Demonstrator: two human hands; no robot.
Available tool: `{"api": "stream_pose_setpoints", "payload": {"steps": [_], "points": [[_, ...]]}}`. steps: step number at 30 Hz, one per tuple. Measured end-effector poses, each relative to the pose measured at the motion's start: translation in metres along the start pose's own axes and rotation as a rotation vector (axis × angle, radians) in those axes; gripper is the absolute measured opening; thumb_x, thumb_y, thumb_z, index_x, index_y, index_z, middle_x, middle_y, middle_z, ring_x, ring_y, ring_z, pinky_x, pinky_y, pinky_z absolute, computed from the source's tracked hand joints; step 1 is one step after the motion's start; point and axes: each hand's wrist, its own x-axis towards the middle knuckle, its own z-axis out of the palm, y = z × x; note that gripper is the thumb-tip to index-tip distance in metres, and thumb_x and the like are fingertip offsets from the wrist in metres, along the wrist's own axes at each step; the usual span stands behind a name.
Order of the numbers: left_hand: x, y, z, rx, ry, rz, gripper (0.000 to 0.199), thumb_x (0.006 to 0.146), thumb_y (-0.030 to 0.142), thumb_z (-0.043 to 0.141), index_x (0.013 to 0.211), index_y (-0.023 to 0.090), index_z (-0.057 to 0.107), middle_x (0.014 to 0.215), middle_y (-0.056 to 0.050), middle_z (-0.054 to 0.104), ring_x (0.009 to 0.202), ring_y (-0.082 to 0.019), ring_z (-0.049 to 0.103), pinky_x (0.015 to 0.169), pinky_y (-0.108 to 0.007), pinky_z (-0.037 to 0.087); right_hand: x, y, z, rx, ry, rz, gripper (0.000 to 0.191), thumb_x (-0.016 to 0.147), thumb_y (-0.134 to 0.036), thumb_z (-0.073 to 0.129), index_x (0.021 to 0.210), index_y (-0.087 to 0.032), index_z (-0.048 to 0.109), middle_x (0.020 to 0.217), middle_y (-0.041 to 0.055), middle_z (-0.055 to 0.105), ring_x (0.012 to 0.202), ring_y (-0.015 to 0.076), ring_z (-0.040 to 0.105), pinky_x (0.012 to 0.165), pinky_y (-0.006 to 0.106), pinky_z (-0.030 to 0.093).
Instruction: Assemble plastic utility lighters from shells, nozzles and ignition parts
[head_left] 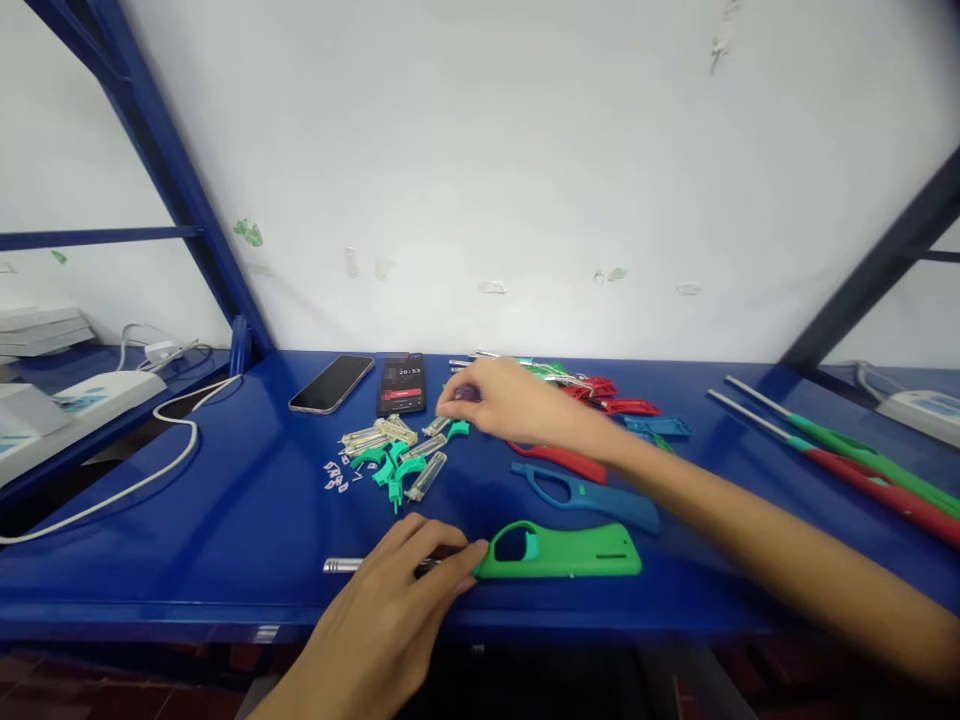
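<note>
A green lighter-like tool (570,552) lies at the front of the blue table, its metal tube pointing left. My left hand (405,590) has its fingers closed round the neck of this tool, where the tube meets the green handle. My right hand (491,398) is curled over the parts behind, holding a dark purple object (468,393) that is mostly hidden by the fingers. Left of and below it are clear fuel tanks (426,477), teal plastic pieces (396,468) and tiny pale parts (335,477). A blue handle shell (592,497) and a red one (566,460) lie under my right forearm.
Two phones (332,384) (401,385) lie at the back left. Red shells (630,406) and metal tubes are piled behind my right hand. Two long assembled tools (874,465) lie at the right. A white cable (193,440) crosses the left side.
</note>
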Motion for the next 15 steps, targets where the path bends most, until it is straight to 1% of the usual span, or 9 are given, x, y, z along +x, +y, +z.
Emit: {"api": "stream_pose_setpoints", "payload": {"steps": [2, 3, 4, 6, 7, 9, 10, 12, 15], "points": [[-0.001, 0.000, 0.000, -0.014, 0.011, -0.007, 0.040, 0.113, 0.014, 0.047, 0.147, 0.030, 0.061, 0.118, -0.005, 0.070, 0.105, -0.021, 0.067, 0.090, -0.033, 0.063, -0.035, 0.006, -0.011, 0.007, -0.004, 0.001, 0.016, 0.101, -0.033, 0.073, 0.105, -0.024, 0.086, 0.106, 0.0035, 0.085, 0.091, 0.0201, 0.076, 0.076, 0.031, 0.050], [-0.002, -0.001, 0.000, -0.018, 0.018, -0.013, 0.039, 0.113, 0.015, 0.048, 0.147, 0.030, 0.061, 0.119, -0.005, 0.070, 0.106, -0.021, 0.067, 0.091, -0.033, 0.062, -0.056, 0.009, -0.012, 0.001, -0.025, 0.004, 0.014, 0.099, -0.036, 0.076, 0.101, -0.026, 0.086, 0.107, 0.0028, 0.085, 0.094, 0.0215, 0.077, 0.077, 0.031, 0.051], [-0.004, -0.001, 0.000, -0.018, 0.024, -0.022, 0.039, 0.113, 0.016, 0.049, 0.147, 0.030, 0.060, 0.120, -0.005, 0.069, 0.108, -0.021, 0.067, 0.093, -0.033, 0.062, -0.079, 0.013, -0.008, -0.049, -0.039, 0.015, 0.019, 0.099, -0.043, 0.077, 0.103, -0.027, 0.086, 0.108, 0.0025, 0.086, 0.095, 0.0235, 0.079, 0.078, 0.032, 0.054], [-0.006, -0.001, 0.000, -0.008, 0.020, -0.044, 0.039, 0.113, 0.017, 0.050, 0.149, 0.029, 0.059, 0.125, -0.006, 0.068, 0.114, -0.021, 0.066, 0.099, -0.034, 0.061, -0.125, 0.020, 0.008, -0.238, 0.069, 0.040, 0.039, 0.099, -0.054, 0.076, 0.127, -0.028, 0.080, 0.124, 0.0070, 0.083, 0.103, 0.0308, 0.080, 0.084, 0.039, 0.059], [-0.006, -0.001, 0.000, 0.000, 0.014, -0.055, 0.039, 0.112, 0.018, 0.051, 0.149, 0.029, 0.059, 0.127, -0.006, 0.068, 0.117, -0.021, 0.066, 0.102, -0.034, 0.060, -0.146, 0.022, 0.020, -0.330, 0.116, 0.025, 0.049, 0.097, -0.058, 0.076, 0.136, -0.028, 0.076, 0.133, 0.0088, 0.080, 0.099, 0.0317, 0.081, 0.079, 0.039, 0.061], [-0.004, -0.001, -0.001, 0.016, -0.004, -0.065, 0.037, 0.112, 0.020, 0.052, 0.148, 0.029, 0.060, 0.130, -0.005, 0.068, 0.121, -0.021, 0.066, 0.104, -0.033, 0.059, -0.178, 0.024, 0.044, -0.464, 0.161, 0.042, 0.060, 0.093, -0.059, 0.080, 0.143, -0.028, 0.070, 0.141, 0.0120, 0.076, 0.077, 0.0293, 0.082, 0.062, 0.039, 0.060], [-0.003, -0.001, -0.003, 0.025, -0.014, -0.061, 0.036, 0.112, 0.020, 0.053, 0.146, 0.030, 0.061, 0.130, -0.004, 0.068, 0.122, -0.020, 0.066, 0.104, -0.032, 0.059, -0.187, 0.024, 0.055, -0.499, 0.169, 0.063, 0.063, 0.091, -0.059, 0.083, 0.144, -0.028, 0.069, 0.139, 0.0126, 0.077, 0.068, 0.0285, 0.080, 0.054, 0.039, 0.058], [-0.001, 0.001, -0.007, 0.066, -0.016, -0.032, 0.031, 0.113, 0.021, 0.051, 0.141, 0.028, 0.063, 0.128, -0.004, 0.072, 0.119, -0.019, 0.069, 0.102, -0.030, 0.060, -0.195, 0.021, 0.068, -0.524, 0.157, 0.087, 0.062, 0.090, -0.055, 0.085, 0.144, -0.029, 0.067, 0.135, 0.0120, 0.078, 0.060, 0.0273, 0.078, 0.047, 0.039, 0.053], [-0.009, 0.005, -0.011, 0.211, 0.049, 0.087, 0.030, 0.116, 0.025, 0.043, 0.131, 0.025, 0.069, 0.121, -0.003, 0.079, 0.109, -0.020, 0.077, 0.097, -0.030, 0.062, -0.194, 0.014, 0.072, -0.462, 0.057, 0.109, 0.046, 0.094, -0.052, 0.080, 0.134, -0.031, 0.071, 0.123, 0.0099, 0.080, 0.059, 0.0280, 0.076, 0.045, 0.040, 0.046]]}}
